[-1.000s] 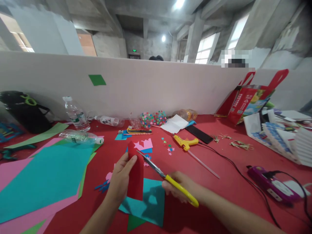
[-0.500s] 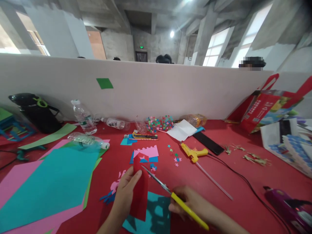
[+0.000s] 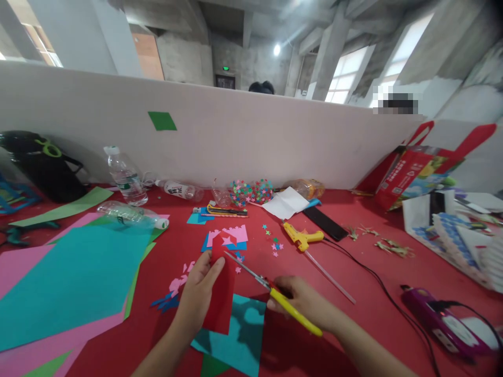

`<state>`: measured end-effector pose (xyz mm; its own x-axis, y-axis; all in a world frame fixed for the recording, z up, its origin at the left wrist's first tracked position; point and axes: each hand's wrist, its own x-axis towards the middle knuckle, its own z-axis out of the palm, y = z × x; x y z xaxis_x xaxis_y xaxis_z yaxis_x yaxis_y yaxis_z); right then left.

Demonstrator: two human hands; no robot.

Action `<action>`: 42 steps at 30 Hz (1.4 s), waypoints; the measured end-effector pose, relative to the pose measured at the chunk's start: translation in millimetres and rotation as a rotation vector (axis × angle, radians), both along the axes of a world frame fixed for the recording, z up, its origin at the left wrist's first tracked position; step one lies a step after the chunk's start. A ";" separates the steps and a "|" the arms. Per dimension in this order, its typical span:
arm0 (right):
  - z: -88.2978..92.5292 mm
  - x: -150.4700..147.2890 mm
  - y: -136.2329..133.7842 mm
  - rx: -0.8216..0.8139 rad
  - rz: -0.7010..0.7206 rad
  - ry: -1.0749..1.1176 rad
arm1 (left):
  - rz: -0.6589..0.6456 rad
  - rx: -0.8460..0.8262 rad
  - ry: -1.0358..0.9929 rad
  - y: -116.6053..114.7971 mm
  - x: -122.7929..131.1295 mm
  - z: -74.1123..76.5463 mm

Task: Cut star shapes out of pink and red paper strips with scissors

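Between thumb and fingers, my left hand pinches a strip of red paper held upright, with a star-shaped opening near its top. My right hand is closed around the yellow-handled scissors. Their blades point up and left, the tips close to the red paper's right edge; I cannot tell whether they touch it. Beneath both hands lies a blue sheet. Pink paper with a notched edge lies just behind the red strip. Pink scraps and blue scraps are left of my left hand.
A yellow glue gun with its cord lies right of centre, near a black phone-like slab. Large coloured sheets cover the left side. Plastic bottles line the white partition. A purple power strip sits at right.
The view has shifted slightly, so the table things appear lower-left to upper-left of before. Both hands keep their holds on the red paper and scissors, with the blade tips still near the paper's edge.
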<state>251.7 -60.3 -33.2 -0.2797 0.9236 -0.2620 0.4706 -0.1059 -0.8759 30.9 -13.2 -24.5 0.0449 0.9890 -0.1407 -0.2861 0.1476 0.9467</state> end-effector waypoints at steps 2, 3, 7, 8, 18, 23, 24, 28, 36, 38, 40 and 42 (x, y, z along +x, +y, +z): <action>-4.3 4.4 0.4 0.049 0.034 0.035 | -0.039 -0.013 -0.011 -1.9 -0.4 6.1; -6.3 5.9 -0.1 0.052 0.055 0.070 | -0.066 -0.024 -0.018 -2.8 -1.2 8.8; -12.3 7.9 -3.5 -0.096 0.102 0.225 | -0.132 -0.058 -0.031 -2.5 -6.7 7.5; -13.3 8.1 -4.1 -0.134 0.103 0.245 | -0.132 -0.053 -0.021 -1.4 -8.0 3.9; -12.5 6.5 -10.8 -0.109 0.148 0.264 | -0.177 -0.081 -0.026 -1.3 -4.1 13.0; -7.4 1.0 -18.8 -0.064 0.177 0.315 | -0.190 -0.081 0.056 -5.1 -2.5 37.2; -5.3 1.4 -20.2 -0.069 0.186 0.307 | -0.190 -0.056 0.098 -5.6 -1.9 39.9; 6.3 4.6 -23.3 -0.057 0.213 0.334 | -0.200 0.020 0.150 -4.4 2.7 47.3; 6.6 -6.8 -23.1 0.019 -0.012 0.431 | -0.197 0.173 0.150 15.3 28.1 59.5; 4.6 -11.5 -24.7 0.046 -0.053 0.422 | -0.188 0.190 0.146 16.9 32.2 59.5; 3.6 -14.4 -26.8 0.061 -0.054 0.414 | -0.186 0.191 0.159 16.3 33.0 58.1; 4.0 -15.4 -28.4 0.070 -0.041 0.409 | -0.186 0.192 0.190 15.0 31.1 56.3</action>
<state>236.3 -88.7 -29.2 -0.3104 0.9478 -0.0732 0.0786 -0.0512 -0.9956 62.0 1.9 31.9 0.2184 0.9756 0.0247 -0.0869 -0.0057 0.9962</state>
